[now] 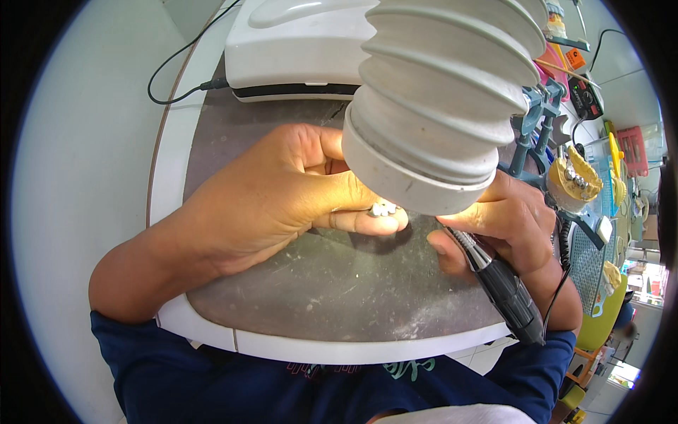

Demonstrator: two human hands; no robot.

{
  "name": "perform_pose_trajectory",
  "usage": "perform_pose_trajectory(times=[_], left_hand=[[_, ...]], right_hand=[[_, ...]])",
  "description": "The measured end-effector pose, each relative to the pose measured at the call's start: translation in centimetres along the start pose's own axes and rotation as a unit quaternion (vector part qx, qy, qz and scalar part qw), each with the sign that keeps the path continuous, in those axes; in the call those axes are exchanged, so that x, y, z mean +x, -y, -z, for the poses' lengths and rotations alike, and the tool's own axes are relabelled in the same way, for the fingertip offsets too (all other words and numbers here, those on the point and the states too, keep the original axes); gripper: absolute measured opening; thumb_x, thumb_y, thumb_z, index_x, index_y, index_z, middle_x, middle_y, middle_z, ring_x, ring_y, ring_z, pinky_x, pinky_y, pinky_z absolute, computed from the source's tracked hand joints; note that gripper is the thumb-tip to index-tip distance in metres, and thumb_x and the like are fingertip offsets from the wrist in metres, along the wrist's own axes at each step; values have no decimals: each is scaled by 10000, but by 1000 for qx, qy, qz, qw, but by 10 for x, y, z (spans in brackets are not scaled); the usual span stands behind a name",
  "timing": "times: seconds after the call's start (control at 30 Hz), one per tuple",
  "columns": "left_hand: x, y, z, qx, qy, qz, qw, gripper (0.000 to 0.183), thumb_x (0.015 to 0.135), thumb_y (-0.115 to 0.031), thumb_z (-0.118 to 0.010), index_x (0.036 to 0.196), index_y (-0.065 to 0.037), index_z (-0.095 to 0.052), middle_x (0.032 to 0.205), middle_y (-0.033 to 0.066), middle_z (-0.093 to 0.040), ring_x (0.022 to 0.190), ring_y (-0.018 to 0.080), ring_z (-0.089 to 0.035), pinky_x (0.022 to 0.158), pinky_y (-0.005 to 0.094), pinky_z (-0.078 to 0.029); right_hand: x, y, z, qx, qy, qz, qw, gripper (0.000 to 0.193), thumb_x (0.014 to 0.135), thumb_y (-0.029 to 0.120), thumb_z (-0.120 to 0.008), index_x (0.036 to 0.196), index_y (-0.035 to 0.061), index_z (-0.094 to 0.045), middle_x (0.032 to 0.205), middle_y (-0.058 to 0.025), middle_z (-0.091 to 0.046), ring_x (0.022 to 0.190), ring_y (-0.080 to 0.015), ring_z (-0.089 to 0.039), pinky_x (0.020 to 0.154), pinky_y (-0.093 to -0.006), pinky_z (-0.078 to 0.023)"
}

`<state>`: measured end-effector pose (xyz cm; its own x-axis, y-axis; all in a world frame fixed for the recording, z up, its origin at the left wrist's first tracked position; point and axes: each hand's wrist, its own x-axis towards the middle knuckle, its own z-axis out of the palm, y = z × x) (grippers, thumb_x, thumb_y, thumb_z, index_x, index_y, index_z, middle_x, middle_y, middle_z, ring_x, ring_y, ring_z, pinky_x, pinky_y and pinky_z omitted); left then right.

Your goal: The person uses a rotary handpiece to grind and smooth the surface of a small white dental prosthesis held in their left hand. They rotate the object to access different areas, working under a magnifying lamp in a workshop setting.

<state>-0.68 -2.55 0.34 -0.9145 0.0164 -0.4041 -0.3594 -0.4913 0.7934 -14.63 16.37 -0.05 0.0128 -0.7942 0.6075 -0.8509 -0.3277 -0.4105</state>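
Note:
My left hand [296, 180] is closed on a small dental bridge [383, 210], pale and shiny, pinched between thumb and fingers under the mouth of a ribbed white hose [438, 106]. My right hand [505, 222] grips a dental handpiece [503, 286] with a silver nose and black body, sloping down to the right. The hose's wide rim hides part of both hands, and the handpiece's working tip cannot be made out. A gap separates the two hands, both held over the grey bench top [332, 283].
A white boxy device [296, 60] with a black cord stands at the back left. To the right, a blue-grey articulator [533, 138] carries a yellow plaster dental model [573, 180]. Beyond it are a black control box [585, 97] and a red basket [633, 150]. White edging [296, 348] borders the bench.

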Motion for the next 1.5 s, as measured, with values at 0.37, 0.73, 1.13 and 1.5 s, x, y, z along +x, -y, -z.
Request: perform_pose_trajectory(times=[0.37,0.73,1.13,1.5], left_hand=[[0,1,1,6,8,6,1000,476,811,53,-686,1262,4,-538,1119,123,-630,1009,191,-647,888,325,-570],[0,0,2,15,13,4,1000,452,807,45,-694,1236,4,-558,1091,115,-635,985,180,-647,864,312,-571],[-1,1,-2,-9,-1,-7,1000,423,811,52,-686,1216,18,-567,1091,126,-636,965,188,-661,857,298,-575],[1,4,1,2,8,-10,1000,427,778,91,-694,1184,16,-587,1073,114,-650,948,186,-666,856,312,-577]], right_hand=[[1,1,1,-2,12,4,1000,230,691,12,-791,886,-19,-674,830,-159,-692,801,-308,-711,679,-355,-591],[-1,0,0,-2,-5,-8,1000,229,687,12,-791,881,-18,-673,830,-166,-690,788,-306,-710,682,-346,-590],[0,1,0,1,1,-7,1000,234,684,15,-792,880,-20,-670,810,-163,-682,785,-311,-709,680,-348,-590],[-1,-1,-1,1,-3,-3,1000,252,674,15,-800,892,-18,-679,805,-165,-678,776,-296,-710,657,-324,-585]])
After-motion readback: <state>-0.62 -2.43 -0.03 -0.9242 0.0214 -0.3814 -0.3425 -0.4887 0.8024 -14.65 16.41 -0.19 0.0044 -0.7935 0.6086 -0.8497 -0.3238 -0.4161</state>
